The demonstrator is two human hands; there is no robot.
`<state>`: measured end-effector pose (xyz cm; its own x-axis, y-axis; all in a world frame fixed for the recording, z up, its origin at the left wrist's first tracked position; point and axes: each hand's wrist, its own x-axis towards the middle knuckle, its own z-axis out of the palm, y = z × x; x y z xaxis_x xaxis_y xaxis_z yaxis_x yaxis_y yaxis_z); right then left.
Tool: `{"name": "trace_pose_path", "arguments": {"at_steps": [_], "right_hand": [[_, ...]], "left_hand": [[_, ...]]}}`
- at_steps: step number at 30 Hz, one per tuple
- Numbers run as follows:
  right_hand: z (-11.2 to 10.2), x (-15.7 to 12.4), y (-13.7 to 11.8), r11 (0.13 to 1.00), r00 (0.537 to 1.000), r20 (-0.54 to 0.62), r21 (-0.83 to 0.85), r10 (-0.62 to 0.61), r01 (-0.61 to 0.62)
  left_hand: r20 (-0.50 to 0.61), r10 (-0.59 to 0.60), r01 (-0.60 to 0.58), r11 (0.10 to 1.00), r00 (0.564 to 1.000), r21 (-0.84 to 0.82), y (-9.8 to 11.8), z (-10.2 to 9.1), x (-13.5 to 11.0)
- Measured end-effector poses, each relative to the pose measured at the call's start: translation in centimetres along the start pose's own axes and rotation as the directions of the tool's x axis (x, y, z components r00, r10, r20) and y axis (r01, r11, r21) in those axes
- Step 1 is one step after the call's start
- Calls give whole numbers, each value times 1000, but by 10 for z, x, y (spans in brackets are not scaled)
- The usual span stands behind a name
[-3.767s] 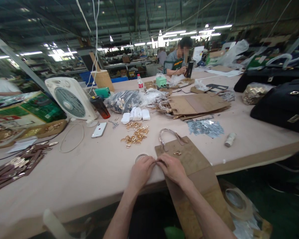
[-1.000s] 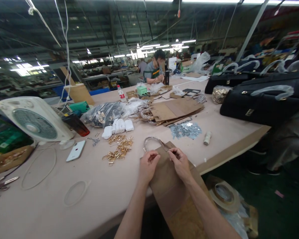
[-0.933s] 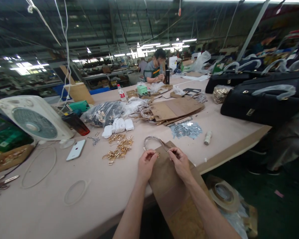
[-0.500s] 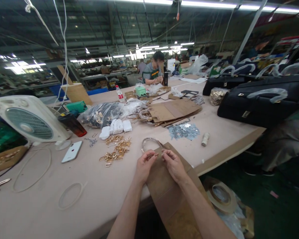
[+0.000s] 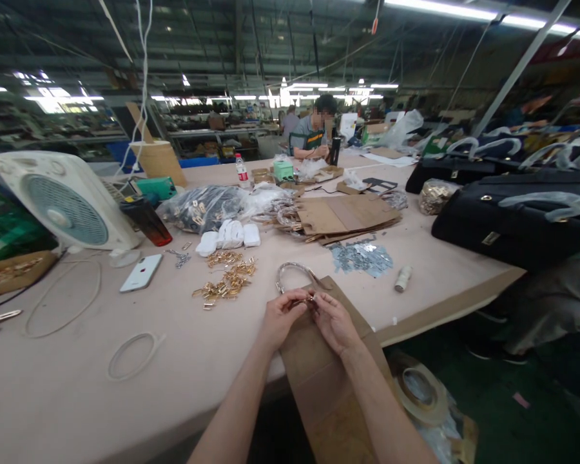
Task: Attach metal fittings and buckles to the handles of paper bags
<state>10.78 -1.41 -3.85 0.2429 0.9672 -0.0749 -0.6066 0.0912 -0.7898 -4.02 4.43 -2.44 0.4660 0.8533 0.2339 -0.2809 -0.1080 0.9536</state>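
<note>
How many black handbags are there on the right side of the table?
2. One black handbag lies nearer, another farther back; more may be hidden behind them.

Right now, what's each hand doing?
Left hand: closed, pinching a small gold fitting.
Right hand: closed, fingertips on the same fitting.

Your long, pale pink work table (image 5: 77, 393) spreads out ahead of you. Nearest you, a brown kraft-paper panel (image 5: 355, 316) hangs over its edge, with a curved metal bag handle (image 5: 292, 263) at the panel's far end. To the left you have scattered gold metal fittings (image 5: 225, 280), a white smartphone (image 5: 141, 272) and a thin white loop (image 5: 135, 356). Farther along sit a box fan (image 5: 62, 200), a bagged heap of hardware (image 5: 203, 209), stacked kraft panels (image 5: 343, 216), silver metal scraps (image 5: 361, 259) and black handbags (image 5: 512, 222).
</note>
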Motion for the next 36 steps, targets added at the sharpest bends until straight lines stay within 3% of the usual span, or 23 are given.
{"name": "trace_pose_path", "arguments": {"at_steps": [16, 25, 29, 33, 36], "right_hand": [[7, -4, -3, 1000, 999, 47, 3, -15, 15], [2, -6, -13, 974, 975, 145, 126, 170, -189], [0, -5, -11, 959, 962, 177, 160, 206, -235], [4, -3, -7, 971, 985, 99, 179, 144, -160], [6, -3, -2, 988, 999, -40, 153, -4, 10]], "left_hand": [[6, 7, -7, 1000, 1000, -13, -1, -2, -1], [55, 9, -10, 1000, 998, 15, 0, -5, -3], [49, -104, 108, 990, 993, -86, 0, -4, -3], [26, -228, 224, 921, 973, -317, -2, -3, -1], [-2, -264, 239, 877, 965, -417, -4, -2, 0]]}}
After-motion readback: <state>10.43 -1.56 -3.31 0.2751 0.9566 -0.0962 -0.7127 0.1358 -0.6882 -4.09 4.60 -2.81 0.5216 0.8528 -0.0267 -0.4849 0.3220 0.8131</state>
